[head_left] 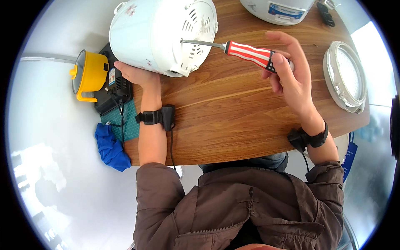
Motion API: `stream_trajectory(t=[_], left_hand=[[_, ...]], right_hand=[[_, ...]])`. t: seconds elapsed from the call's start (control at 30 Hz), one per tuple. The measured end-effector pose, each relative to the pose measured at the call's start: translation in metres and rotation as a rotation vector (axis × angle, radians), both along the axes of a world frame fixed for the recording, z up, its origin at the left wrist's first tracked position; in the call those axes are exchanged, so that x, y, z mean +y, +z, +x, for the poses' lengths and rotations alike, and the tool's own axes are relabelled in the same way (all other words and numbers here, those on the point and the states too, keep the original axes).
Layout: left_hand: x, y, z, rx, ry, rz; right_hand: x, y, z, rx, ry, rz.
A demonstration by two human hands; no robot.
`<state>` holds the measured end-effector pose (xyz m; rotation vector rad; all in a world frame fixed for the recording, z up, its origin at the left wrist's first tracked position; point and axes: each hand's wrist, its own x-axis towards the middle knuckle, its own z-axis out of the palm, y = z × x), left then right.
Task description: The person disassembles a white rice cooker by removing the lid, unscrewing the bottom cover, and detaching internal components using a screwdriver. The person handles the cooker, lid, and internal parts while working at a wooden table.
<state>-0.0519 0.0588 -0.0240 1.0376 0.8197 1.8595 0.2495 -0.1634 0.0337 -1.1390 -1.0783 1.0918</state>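
A white rice cooker (141, 35) with a small flower pattern lies tipped over, its vented base turned to the right. My left hand (136, 74) grips it from below at its near side, and some of the fingers are hidden behind the body. In my right hand (293, 77) is a screwdriver (250, 53) with a red and white striped handle. The fingers close around the handle's end, with the index finger raised off it. The screwdriver's shaft reaches left, and its tip is at a hole in the cooker's base.
At the back stands another white cooker (266, 9), a black plug (326, 16) to its right. A round lid (327, 75) lies at the right edge. To the left are a yellow pot (96, 71), a black device (123, 89), a green mat (132, 127) and a blue cloth (110, 148).
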Motion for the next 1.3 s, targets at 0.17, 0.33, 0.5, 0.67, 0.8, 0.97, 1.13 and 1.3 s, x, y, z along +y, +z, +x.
stream_trajectory(t=[0.17, 0.33, 0.5, 0.67, 0.8, 0.97, 1.13, 1.3], left_hand=[[-0.001, 0.002, 0.004, 0.019, 0.005, 0.021], [-0.001, 0.002, 0.004, -0.023, 0.018, 0.015], [0.000, 0.000, 0.003, -0.014, 0.000, 0.034], [0.002, 0.000, 0.003, -0.048, -0.003, 0.010], [0.001, 0.000, 0.003, -0.022, 0.015, 0.012], [0.000, 0.002, 0.002, 0.006, 0.013, 0.018], [-0.003, 0.006, 0.007, -0.004, 0.028, -0.006], [-0.003, 0.005, 0.005, -0.020, 0.027, 0.008]], right_hand=[[0.007, -0.012, -0.011, -0.024, -0.126, 0.257], [0.002, 0.001, -0.005, 0.015, -0.097, -0.006], [0.006, -0.016, -0.003, -0.215, -0.098, 0.244], [0.012, -0.019, -0.010, -0.111, -0.119, 0.264], [0.004, -0.008, 0.002, -0.040, 0.003, -0.090], [0.006, -0.009, -0.002, -0.135, -0.025, 0.116], [0.015, -0.027, -0.006, -0.083, -0.079, 0.271], [0.007, -0.012, -0.006, 0.014, 0.009, -0.021]])
